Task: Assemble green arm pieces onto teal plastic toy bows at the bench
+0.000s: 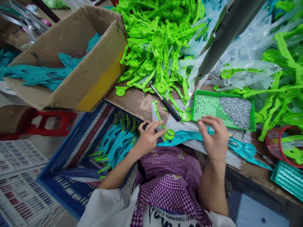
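My left hand (pixel 148 138) has its thumb and index fingertips on a green plastic lever (pixel 169 134) with a round disc end, pinching it near the disc. That disc lies against a long blue plastic piece (pixel 189 136) along the table's front edge. Above the same blue piece is my right hand (pixel 216 137), thumb and fingertips drawn together near the tray's lower left corner; whatever is between them is too small to make out. A green perforated tray (pixel 204 108) holds a heap of small silvery metal pieces (pixel 236 112). A hammer (pixel 169 107) with a black handle lies behind my left hand.
Green plastic levers (pixel 158 41) pile up at the back. A cardboard box (pixel 104 63) with blue pieces stands at left, above a blue crate (pixel 61 154) of assembled parts. A dark post (pixel 227 34) slants at right, near a red basket (pixel 272 143).
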Tool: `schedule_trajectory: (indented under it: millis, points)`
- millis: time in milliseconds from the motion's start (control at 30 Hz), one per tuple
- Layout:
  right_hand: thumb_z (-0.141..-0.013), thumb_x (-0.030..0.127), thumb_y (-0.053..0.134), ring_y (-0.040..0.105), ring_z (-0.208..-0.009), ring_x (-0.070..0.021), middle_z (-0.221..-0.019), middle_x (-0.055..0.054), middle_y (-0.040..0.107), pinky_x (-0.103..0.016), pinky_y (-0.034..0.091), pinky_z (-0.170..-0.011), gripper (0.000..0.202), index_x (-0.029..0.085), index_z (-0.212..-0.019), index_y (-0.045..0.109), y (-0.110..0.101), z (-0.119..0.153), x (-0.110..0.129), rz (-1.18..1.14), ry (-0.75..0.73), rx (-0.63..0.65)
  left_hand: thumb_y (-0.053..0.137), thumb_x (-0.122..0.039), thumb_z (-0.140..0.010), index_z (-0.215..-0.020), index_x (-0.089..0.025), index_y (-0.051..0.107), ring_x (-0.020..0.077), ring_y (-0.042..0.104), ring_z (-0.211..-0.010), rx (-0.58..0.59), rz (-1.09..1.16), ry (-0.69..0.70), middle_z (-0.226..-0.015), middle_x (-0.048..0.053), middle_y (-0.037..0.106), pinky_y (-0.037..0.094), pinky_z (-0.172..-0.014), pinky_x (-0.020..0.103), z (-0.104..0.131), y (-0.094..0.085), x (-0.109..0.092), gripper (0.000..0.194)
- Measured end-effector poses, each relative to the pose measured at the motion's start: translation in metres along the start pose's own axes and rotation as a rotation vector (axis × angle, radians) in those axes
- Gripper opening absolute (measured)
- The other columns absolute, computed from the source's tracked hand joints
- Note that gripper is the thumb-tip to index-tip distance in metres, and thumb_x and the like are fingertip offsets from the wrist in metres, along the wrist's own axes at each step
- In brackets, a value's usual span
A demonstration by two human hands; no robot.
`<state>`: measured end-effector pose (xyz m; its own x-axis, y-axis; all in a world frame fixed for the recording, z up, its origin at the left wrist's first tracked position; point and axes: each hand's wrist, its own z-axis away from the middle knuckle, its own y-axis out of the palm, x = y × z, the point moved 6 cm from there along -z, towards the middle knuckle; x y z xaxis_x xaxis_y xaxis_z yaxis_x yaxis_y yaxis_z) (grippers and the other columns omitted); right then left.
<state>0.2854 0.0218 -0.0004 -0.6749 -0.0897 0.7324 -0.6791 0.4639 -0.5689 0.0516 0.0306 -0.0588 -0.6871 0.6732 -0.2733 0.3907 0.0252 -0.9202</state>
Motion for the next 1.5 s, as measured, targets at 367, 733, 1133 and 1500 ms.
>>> schedule_trajectory:
  millis: [367,733,1133,1500]
  points:
    - [-0.093,0.031,0.052,0.055,-0.093,-0.0218,-0.101,-0.006,0.062,-0.037,0.033,-0.077,0.016,0.024,-0.098,0.066,0.039,0.037,-0.028,0.223,-0.218,0.516,0.064,-0.036,-0.086,-0.105,-0.03,0.068,0.0251,0.047,-0.124,-0.003,0.277,-0.088,-0.116,0.003,0.066,0.024,-0.103,0.048,-0.021,0.004,-0.02,0.021]
    - [-0.098,0.028,0.04,0.052,-0.089,-0.0199,-0.096,-0.007,0.06,-0.034,0.029,-0.075,0.023,0.018,-0.095,0.061,0.059,0.036,-0.03,0.325,-0.426,0.741,0.058,-0.044,-0.089,-0.113,-0.032,0.066,0.0229,0.051,-0.112,0.183,0.195,0.011,-0.108,0.003,0.065,0.017,-0.105,0.053,-0.046,0.029,-0.035,0.029]
    - [-0.097,0.022,0.04,0.047,-0.084,-0.0197,-0.084,-0.005,0.057,-0.037,0.027,-0.077,0.024,0.018,-0.085,0.06,0.064,0.03,-0.026,0.435,-0.589,0.745,0.058,-0.037,-0.089,-0.096,-0.029,0.072,0.0263,0.048,-0.122,0.107,0.11,0.077,-0.128,0.003,0.06,0.008,-0.11,0.061,-0.054,0.024,-0.047,0.017]
    - [-0.095,0.018,0.042,0.045,-0.081,-0.0189,-0.08,-0.005,0.058,-0.037,0.024,-0.074,0.026,0.017,-0.077,0.062,0.067,0.031,-0.028,0.391,-0.663,0.747,0.063,-0.037,-0.086,-0.08,-0.026,0.071,0.0273,0.043,-0.131,0.1,0.175,0.042,-0.134,0.003,0.057,0.002,-0.11,0.064,-0.059,0.033,-0.04,0.014]
